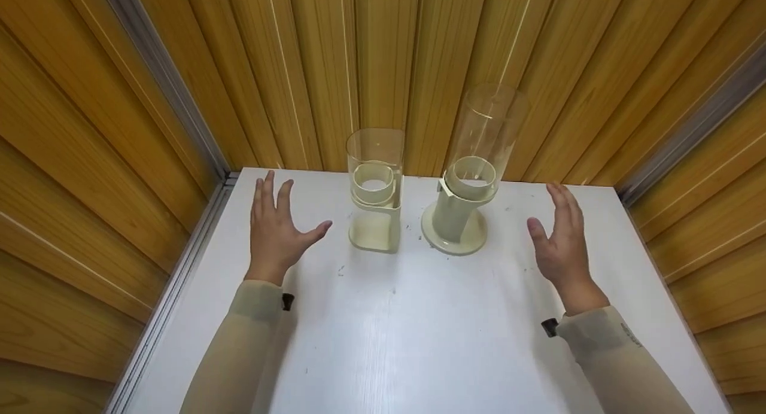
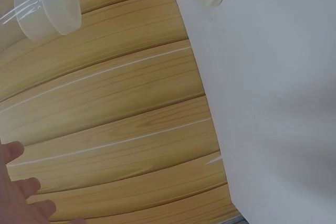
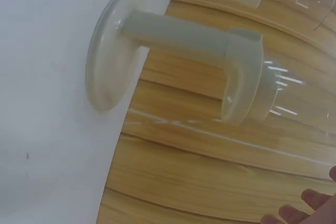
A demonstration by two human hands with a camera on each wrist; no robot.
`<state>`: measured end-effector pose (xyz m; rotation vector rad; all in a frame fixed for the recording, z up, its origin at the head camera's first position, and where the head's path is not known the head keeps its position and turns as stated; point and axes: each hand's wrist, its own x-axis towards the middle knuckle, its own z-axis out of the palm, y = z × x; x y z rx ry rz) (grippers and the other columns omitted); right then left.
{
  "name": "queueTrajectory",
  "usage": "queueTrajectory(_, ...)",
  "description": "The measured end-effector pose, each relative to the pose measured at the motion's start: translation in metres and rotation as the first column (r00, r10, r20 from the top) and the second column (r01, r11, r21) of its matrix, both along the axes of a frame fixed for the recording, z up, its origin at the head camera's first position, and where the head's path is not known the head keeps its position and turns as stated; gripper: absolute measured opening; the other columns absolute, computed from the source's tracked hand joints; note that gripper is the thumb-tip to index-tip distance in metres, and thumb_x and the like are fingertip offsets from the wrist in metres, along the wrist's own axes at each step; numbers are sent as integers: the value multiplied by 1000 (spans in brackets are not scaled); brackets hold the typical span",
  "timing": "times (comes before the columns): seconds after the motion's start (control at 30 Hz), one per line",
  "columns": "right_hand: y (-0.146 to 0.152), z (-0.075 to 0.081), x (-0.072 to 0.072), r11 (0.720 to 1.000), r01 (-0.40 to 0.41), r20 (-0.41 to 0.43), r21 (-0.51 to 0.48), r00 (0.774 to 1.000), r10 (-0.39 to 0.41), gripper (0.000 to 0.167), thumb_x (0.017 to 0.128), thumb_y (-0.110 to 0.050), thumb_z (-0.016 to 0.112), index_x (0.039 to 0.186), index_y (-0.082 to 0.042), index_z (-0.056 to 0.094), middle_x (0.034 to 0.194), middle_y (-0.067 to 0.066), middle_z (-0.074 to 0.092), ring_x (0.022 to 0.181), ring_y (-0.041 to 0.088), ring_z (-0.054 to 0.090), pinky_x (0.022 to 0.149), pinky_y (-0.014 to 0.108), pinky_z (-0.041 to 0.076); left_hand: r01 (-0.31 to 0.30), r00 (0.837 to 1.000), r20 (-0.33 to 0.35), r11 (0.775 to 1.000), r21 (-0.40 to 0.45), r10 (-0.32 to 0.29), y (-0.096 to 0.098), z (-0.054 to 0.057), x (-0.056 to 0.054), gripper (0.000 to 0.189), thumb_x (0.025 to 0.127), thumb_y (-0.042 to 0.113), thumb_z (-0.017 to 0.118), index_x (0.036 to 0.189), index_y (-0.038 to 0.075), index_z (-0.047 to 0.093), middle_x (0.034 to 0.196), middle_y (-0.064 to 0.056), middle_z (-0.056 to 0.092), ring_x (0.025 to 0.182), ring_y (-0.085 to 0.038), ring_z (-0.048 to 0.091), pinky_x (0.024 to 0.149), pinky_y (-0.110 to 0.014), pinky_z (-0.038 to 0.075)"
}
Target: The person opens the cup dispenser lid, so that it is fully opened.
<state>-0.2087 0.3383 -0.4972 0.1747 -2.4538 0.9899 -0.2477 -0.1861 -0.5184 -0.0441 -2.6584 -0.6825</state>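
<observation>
In the head view two cream stands with clear plastic tubes are side by side on the white table. The shorter stand [image 1: 392, 228] has a flat, squarish base and a short clear sleeve [image 1: 377, 142]. The taller stand [image 1: 450, 219], on a round base, carries a long clear tube [image 1: 491, 115] that leans slightly right. Left of the shorter stand is my left hand [image 1: 272, 234], fingers straight and thumb spread towards it. My right hand [image 1: 562, 243] is held to the right of the taller stand, fingers extended. Both hands are apart from the stands and hold nothing.
The white table [image 1: 371, 342] runs back to a wood-patterned panel wall [image 1: 323, 73], close behind the stands. Similar panels rise on both sides, with a metal rail [image 1: 179, 246] along the left. Small dark specks dot the tabletop. Each sleeve has a black clip near its cuff.
</observation>
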Motion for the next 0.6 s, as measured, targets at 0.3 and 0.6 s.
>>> queueTrajectory(0.3,-35,-4,0,984,-133,-106,-117,987,121,63,111,-26,56,170,-7,44,174,19,47,158,41,49,124,9,35,21,998,52,993,112,-27,11,6,-1,114,86,71,85,174,19,35,192,-8,11,178,-40,14,139,-71,34)
queueTrajectory(0.6,-56,-5,-4,919,-250,-41,-306,968,249,61,109,-18,54,169,-8,45,171,22,48,156,36,51,126,16,45,78,990,96,960,268,-107,20,9,-7,110,92,63,84,177,21,28,192,-7,10,178,-41,16,139,-72,34)
